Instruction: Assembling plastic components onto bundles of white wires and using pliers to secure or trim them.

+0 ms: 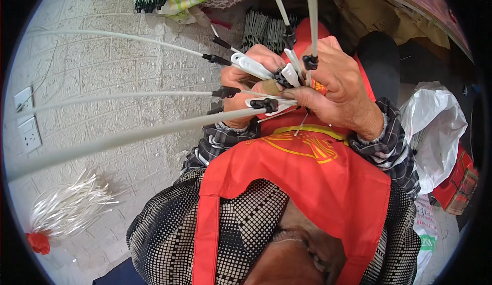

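Hold the black hub (282, 77) steady above the red apron (307, 182), pinched between left hand (238, 103) and right hand (338, 85); let the long white rods (312, 18) fan outward, uncrossed, to avoid tangling.

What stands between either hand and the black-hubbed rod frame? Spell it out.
Nothing visible does: the left hand and right hand both hold the black-hubbed rod frame. Its own pale rods jut toward the picture's left and top, some passing in front of the left hand.

Wears red apron (302, 175) w/ yel. print (324, 157) over checked top (166, 223) (slvs. (393, 157) plaid).
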`<state>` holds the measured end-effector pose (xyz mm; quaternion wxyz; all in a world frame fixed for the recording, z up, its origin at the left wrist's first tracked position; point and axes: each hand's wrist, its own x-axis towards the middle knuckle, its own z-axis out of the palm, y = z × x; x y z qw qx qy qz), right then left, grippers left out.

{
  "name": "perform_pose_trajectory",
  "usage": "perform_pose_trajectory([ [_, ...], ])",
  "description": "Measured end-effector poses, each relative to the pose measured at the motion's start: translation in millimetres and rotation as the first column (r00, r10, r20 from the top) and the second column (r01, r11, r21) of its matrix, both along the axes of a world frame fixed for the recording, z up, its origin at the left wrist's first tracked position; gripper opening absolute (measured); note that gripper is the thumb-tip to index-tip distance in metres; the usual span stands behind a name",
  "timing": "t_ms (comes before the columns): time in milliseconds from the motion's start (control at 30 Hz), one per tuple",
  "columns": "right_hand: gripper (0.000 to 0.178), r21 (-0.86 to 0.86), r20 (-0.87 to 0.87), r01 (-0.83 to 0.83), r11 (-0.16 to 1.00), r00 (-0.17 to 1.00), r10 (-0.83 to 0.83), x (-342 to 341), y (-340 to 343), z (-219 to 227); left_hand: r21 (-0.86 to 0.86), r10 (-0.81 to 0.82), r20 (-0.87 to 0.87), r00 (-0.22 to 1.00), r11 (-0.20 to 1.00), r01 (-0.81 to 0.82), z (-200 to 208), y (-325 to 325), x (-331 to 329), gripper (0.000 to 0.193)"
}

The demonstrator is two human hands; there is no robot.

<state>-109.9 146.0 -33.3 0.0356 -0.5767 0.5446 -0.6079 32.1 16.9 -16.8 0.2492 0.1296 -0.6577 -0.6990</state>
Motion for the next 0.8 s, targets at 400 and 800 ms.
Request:
perform_pose_trajectory([
  [400,0.019,-0.05,0.021,-0.009,0.999,1.0,0.01,4,3,-4,-0.129,-0.05,-0.209,0.977,0.991,0.023,-17,2,5,0.027],
  [800,0.017,-0.031,0.029,-0.025,0.999,0.999,0.026,-2,3,-2,-0.017,-0.086,-0.076,0.993,0.996,0.085,-19,-9,1,0.025],
])
